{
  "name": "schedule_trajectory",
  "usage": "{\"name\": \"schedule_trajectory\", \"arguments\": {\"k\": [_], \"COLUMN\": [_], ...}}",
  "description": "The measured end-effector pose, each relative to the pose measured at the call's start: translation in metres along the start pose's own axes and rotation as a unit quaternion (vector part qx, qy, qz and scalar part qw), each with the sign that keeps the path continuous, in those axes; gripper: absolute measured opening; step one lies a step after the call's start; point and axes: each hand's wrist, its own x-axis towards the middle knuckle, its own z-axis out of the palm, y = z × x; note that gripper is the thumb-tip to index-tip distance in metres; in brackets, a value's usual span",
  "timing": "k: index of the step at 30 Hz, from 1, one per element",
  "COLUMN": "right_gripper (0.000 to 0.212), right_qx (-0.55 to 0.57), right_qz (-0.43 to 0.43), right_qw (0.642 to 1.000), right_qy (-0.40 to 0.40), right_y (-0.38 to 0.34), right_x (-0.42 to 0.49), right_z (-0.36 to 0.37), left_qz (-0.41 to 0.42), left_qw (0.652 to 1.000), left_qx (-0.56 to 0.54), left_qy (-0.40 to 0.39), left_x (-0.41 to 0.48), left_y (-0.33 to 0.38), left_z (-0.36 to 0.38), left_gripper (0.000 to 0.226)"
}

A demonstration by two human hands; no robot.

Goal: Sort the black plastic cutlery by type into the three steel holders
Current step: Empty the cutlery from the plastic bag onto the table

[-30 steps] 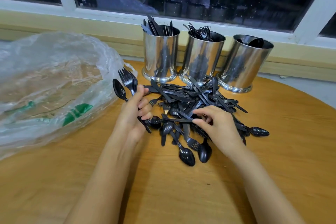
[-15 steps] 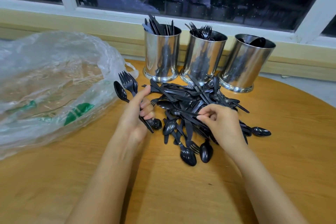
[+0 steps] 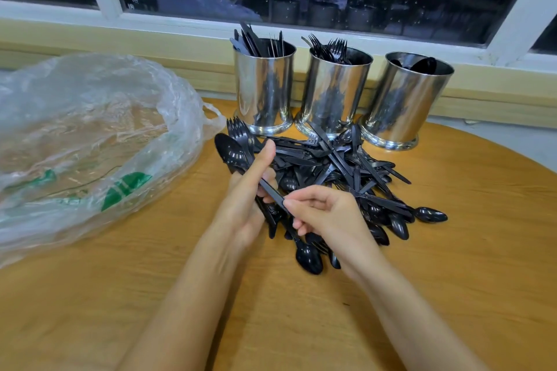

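Note:
A heap of black plastic cutlery [image 3: 340, 172] lies on the wooden table in front of three steel holders. The left holder [image 3: 263, 87] has knives in it, the middle holder [image 3: 334, 93] forks, the right holder [image 3: 404, 99] spoons. My left hand [image 3: 244, 196] grips a small bunch of forks and a spoon [image 3: 230, 152] at the heap's left edge, heads pointing up and away. My right hand [image 3: 328, 214] pinches the handle end of a black piece [image 3: 272, 194] that reaches into my left hand.
A large crumpled clear plastic bag [image 3: 84, 135] with green print covers the table's left side. A window sill and a dark window run behind the holders. Bare table surface [image 3: 301, 325] lies near me, and its rounded edge curves at the right.
My right hand has left the middle of the heap and moved left to my left hand, now pinching a handle there. My left hand still grips its bunch, raised slightly.

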Motion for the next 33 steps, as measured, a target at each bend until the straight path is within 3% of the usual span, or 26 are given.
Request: {"name": "schedule_trajectory", "arguments": {"k": [6,12,20,24,27,30,33], "right_gripper": [0.007,0.007,0.010,0.007,0.012,0.024,0.024], "right_qx": [-0.033,-0.093,-0.236,-0.315,-0.408,-0.514,-0.541], "right_qz": [-0.011,-0.043,-0.055,-0.097,-0.146,-0.135,-0.121], "right_qw": [0.999,0.994,0.970,0.944,0.901,0.847,0.832], "right_qy": [-0.002,0.039,0.024,0.011,0.014,0.009,0.009], "right_y": [0.002,0.001,0.011,0.017,0.017,0.015,0.015], "right_x": [0.001,0.004,0.002,0.001,0.003,0.005,0.008], "right_z": [0.001,-0.026,-0.026,-0.009,0.007,0.018,0.020], "left_qz": [-0.003,0.030,0.030,0.023,0.002,-0.016,-0.025], "left_qw": [0.999,0.994,0.986,0.991,0.992,0.990,0.989], "left_qx": [-0.053,-0.101,-0.158,-0.125,-0.121,-0.138,-0.146], "left_qy": [0.001,0.037,0.044,0.046,0.043,0.032,0.023], "left_x": [0.003,0.006,0.008,0.008,0.007,0.007,0.006], "left_y": [0.000,0.009,0.014,0.014,0.016,0.017,0.016], "left_z": [-0.001,-0.012,-0.019,-0.022,-0.023,-0.024,-0.023], "left_gripper": [0.012,0.021,0.025,0.024,0.021,0.018,0.015]}}
